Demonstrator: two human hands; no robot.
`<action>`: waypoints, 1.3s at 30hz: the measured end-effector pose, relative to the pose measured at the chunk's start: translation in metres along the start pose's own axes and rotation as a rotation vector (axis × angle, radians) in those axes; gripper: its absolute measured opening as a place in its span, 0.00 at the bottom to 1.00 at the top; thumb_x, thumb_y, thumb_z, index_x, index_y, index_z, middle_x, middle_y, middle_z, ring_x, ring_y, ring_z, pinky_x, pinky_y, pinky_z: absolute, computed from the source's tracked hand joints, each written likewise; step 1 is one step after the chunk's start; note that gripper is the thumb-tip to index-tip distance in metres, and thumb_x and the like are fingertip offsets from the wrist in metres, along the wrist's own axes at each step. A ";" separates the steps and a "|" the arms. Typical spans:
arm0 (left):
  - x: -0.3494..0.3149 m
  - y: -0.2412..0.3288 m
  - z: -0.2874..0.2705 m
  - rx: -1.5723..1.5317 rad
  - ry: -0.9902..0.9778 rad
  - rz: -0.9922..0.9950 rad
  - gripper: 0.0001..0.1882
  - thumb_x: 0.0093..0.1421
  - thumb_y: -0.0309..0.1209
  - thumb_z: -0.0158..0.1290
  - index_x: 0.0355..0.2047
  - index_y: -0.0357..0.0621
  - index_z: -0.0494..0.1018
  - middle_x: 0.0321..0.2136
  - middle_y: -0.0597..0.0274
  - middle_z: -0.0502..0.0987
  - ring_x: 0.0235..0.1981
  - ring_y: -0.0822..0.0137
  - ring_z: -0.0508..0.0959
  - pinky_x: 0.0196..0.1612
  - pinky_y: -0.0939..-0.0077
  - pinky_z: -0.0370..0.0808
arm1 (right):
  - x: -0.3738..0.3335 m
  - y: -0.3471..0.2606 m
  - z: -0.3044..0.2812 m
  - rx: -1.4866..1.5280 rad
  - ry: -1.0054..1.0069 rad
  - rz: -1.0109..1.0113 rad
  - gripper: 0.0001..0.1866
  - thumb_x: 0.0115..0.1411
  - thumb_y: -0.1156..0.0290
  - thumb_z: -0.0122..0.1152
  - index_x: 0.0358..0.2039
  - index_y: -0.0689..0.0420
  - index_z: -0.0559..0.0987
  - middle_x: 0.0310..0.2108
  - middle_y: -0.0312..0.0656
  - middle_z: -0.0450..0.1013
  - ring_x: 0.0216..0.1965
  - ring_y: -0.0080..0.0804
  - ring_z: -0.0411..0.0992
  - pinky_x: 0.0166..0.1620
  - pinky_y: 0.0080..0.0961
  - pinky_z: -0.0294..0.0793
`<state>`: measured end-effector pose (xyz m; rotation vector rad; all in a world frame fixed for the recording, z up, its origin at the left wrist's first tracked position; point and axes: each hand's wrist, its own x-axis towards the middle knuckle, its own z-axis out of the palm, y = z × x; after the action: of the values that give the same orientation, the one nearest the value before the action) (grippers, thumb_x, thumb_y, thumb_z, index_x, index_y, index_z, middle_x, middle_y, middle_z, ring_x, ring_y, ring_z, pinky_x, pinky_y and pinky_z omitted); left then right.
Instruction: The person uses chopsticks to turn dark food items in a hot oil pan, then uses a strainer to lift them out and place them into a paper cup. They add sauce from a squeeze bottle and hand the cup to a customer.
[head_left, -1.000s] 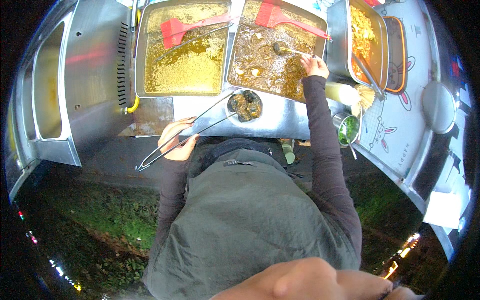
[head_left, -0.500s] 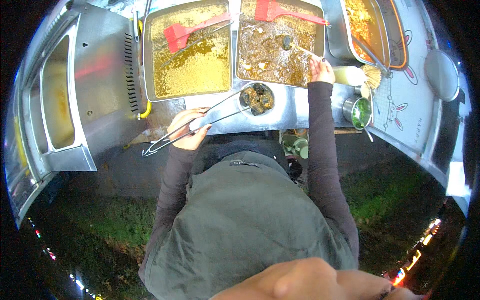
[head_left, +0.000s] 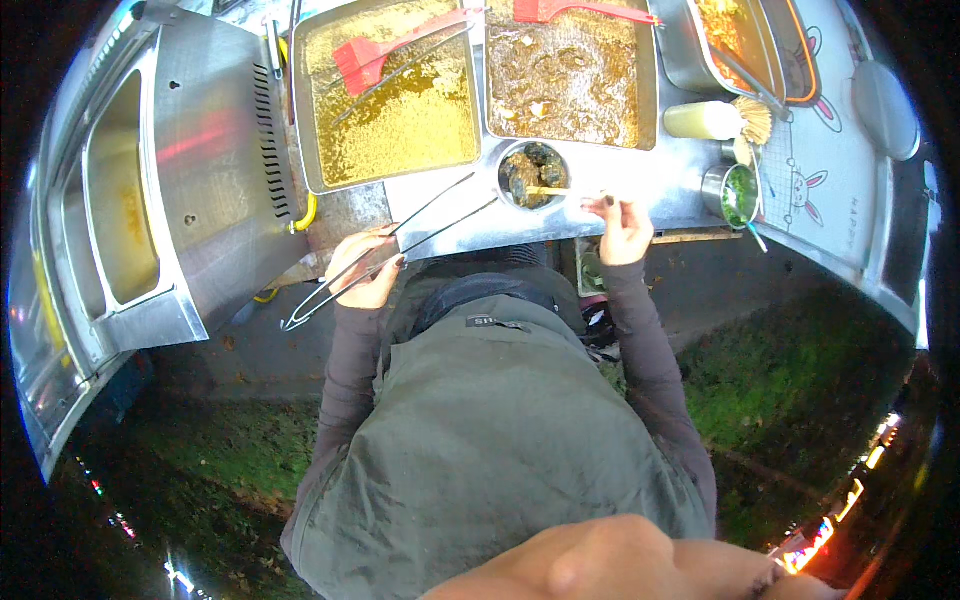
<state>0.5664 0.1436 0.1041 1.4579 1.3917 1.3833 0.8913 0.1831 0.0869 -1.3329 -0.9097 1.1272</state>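
Observation:
My left hand [head_left: 366, 268] is closed around long metal tongs [head_left: 340, 283]. The tips of the tongs spread apart toward a small round bowl [head_left: 504, 196] and hold nothing. Dark, glossy chunks of food [head_left: 540, 160] fill the bowl. A pale wooden skewer [head_left: 548, 190] lies across the food and points toward my right hand [head_left: 625, 230]. The fingers of that hand are pinched at the skewer's outer end, where glare on the counter partly washes it out.
Behind the bowl stand two trays, one with golden sauce [head_left: 470, 150] and one with brown sauce [head_left: 650, 110], each with a red brush. To the right are a squeeze bottle [head_left: 700, 120], a bundle of sticks [head_left: 754, 120] and a cup of chopped greens [head_left: 740, 195]. A steel appliance [head_left: 215, 150] stands left.
My right hand has come down from the brown sauce tray, bringing the skewer and its dark chunk to the bowl. The tongs, still in my left hand, have moved slightly back from the bowl.

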 end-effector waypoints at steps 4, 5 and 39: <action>-0.001 -0.001 0.002 0.038 -0.040 -0.001 0.13 0.43 0.26 0.61 0.30 0.36 0.74 0.32 0.53 0.76 0.38 0.59 0.76 0.43 0.69 0.72 | -0.017 0.000 0.002 -0.443 -0.205 -0.406 0.08 0.52 0.87 0.49 0.32 0.64 0.74 0.28 0.46 0.74 0.31 0.35 0.75 0.37 0.26 0.75; 0.000 0.000 0.005 0.057 -0.061 -0.007 0.13 0.43 0.26 0.62 0.30 0.36 0.74 0.32 0.53 0.76 0.37 0.59 0.76 0.43 0.69 0.72 | -0.018 0.000 0.001 -0.578 -0.224 -0.539 0.09 0.49 0.88 0.52 0.31 0.63 0.75 0.28 0.46 0.75 0.31 0.35 0.75 0.37 0.25 0.74; 0.265 0.032 0.263 0.983 -0.892 0.250 0.11 0.47 0.28 0.49 0.31 0.37 0.75 0.30 0.44 0.75 0.32 0.50 0.76 0.37 0.65 0.73 | 0.086 0.008 -0.012 -0.493 -0.377 0.013 0.32 0.45 0.67 0.68 0.52 0.57 0.68 0.37 0.43 0.74 0.30 0.30 0.73 0.35 0.26 0.74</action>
<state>0.7904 0.4413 0.1430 2.4831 1.2879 -0.0577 0.9232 0.2616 0.0683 -1.5412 -1.5306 1.2348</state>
